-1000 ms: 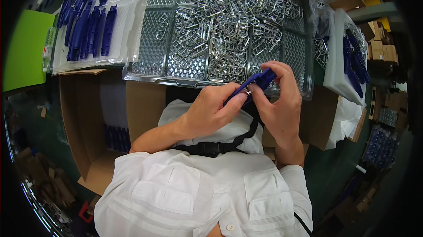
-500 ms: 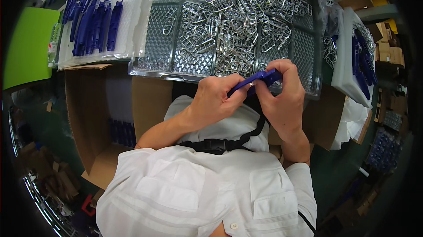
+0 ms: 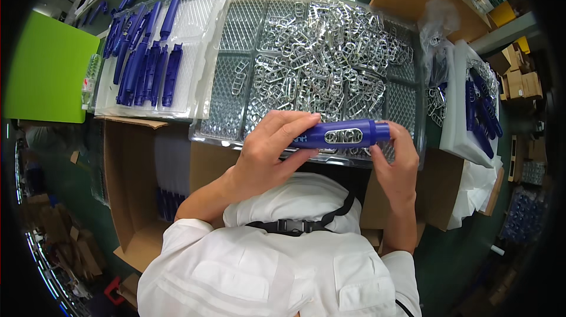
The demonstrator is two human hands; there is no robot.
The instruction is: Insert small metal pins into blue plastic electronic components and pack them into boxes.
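A blue plastic handle-shaped part (image 3: 318, 134) lies level across both my hands, in front of the metal-filled tray. On its upper face sits an oval chrome frame with slots (image 3: 344, 136). My left hand (image 3: 272, 146) is wrapped round its left end, thumb below and fingers above. At the narrow right end, my right hand (image 3: 396, 155) pinches the tip between thumb and fingers. Just beyond, a heap of chrome frames (image 3: 330, 52) fills the middle of the clear compartment tray (image 3: 230, 78). The underside of the part is hidden.
Several blue plastic parts (image 3: 141, 69) lie on a white tray (image 3: 191, 34) at left. More blue parts (image 3: 480, 108) rest on a white foam tray (image 3: 457, 105) at right. Open cardboard boxes (image 3: 132, 169) stand below the table edge. A lime-green panel (image 3: 47, 75) is far left.
The blue part has turned from edge-on to level, so its chrome frame now shows. My right hand has shifted right to its tip. The view has tilted, with the trays lower in it.
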